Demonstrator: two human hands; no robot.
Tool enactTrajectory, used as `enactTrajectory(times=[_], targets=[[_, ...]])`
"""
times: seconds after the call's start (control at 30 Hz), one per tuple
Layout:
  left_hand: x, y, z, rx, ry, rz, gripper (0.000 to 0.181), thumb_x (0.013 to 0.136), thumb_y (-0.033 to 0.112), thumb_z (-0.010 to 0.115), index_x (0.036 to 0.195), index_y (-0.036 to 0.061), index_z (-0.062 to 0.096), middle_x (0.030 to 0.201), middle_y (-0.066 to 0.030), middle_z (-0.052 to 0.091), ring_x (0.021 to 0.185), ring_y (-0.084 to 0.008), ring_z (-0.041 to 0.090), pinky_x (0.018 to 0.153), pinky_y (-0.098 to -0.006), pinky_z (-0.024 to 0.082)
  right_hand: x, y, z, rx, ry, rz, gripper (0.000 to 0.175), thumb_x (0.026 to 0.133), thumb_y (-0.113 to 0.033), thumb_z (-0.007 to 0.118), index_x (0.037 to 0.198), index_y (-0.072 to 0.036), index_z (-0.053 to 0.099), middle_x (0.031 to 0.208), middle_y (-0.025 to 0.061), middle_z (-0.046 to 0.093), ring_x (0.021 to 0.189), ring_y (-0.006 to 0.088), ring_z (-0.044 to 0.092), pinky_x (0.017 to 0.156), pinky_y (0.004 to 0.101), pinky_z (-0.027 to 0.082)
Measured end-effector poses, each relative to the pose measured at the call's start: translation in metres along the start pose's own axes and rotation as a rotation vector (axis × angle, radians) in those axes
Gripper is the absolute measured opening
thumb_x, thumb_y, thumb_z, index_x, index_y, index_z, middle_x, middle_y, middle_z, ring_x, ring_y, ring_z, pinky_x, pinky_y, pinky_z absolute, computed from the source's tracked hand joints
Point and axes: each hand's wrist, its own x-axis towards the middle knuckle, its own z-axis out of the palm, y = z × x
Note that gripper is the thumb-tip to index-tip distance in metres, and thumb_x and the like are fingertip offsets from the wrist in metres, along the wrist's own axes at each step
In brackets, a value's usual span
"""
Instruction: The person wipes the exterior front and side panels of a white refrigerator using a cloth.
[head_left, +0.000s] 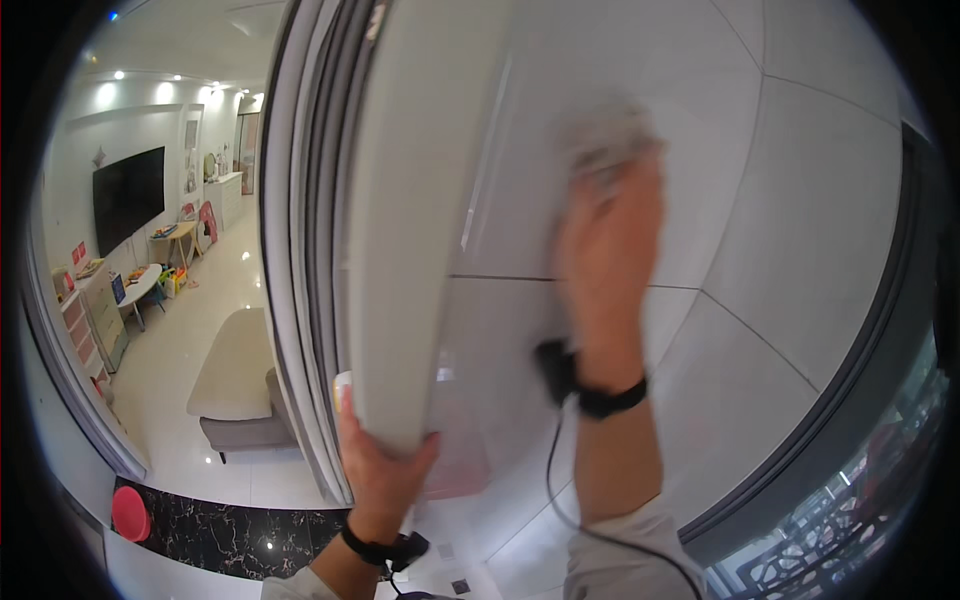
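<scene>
My right hand, blurred, is raised against a tiled wall with a crumpled greyish cloth in its fingers. Lower down, my left hand clasps the lower end of a long, off-white upright panel. Its thumb lies along the panel's right side and its fingers on the left. By those fingertips shows a small white and yellow object, mostly hidden; I cannot tell what it is. Both wrists wear black bands with small devices, and a cable trails from the right one.
Left of the panel stand stacked sliding-door frames. Beyond the opening are a sofa, a wall-mounted television and small tables. A red round stool or lid sits by the black marble threshold. A dark-framed window curves along the right.
</scene>
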Motion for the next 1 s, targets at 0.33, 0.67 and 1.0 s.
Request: enactTrajectory(times=[0.33, 0.67, 1.0], targets=[[0.015, -0.011, 0.012, 0.247, 0.218, -0.022, 0.094, 0.08, 0.027, 0.083, 0.151, -0.006, 0.031, 0.129, -0.0319, 0.059, 0.111, -0.0465, 0.064, 0.092, -0.0463, 0.053, -0.161, 0.098, -0.062, -0.007, -0.441, -0.223, 0.059, 0.084, -0.02, 0.072, 0.138, -0.007, 0.054, 0.156, 0.0235, 0.04, 0.143, 0.0458, 0.039, 0.112, 0.0601, 0.037], [0.003, 0.004, 0.019, 0.196, 0.107, -0.194, 0.097, 0.078, 0.034, 0.085, 0.149, -0.0058, 0.033, 0.123, -0.0297, 0.064, 0.105, -0.0409, 0.069, 0.089, -0.0442, 0.056, 0.022, 0.084, -0.013, 0.02, -0.15, 0.231, 0.046, 0.098, -0.029, 0.06, 0.131, 0.003, 0.058, 0.147, 0.0285, 0.046, 0.136, 0.0501, 0.042, 0.112, 0.0559, 0.038], [0.002, -0.001, -0.001, 0.177, 0.065, -0.225, 0.099, 0.078, 0.04, 0.085, 0.15, -0.0033, 0.033, 0.132, -0.0272, 0.061, 0.119, -0.04, 0.063, 0.099, -0.0411, 0.052, -0.267, -0.01, -0.068, 0.386, -0.446, -0.381, 0.032, 0.089, -0.02, 0.069, 0.121, -0.014, 0.067, 0.144, 0.0107, 0.054, 0.126, 0.0435, 0.053, 0.101, 0.0577, 0.048]])
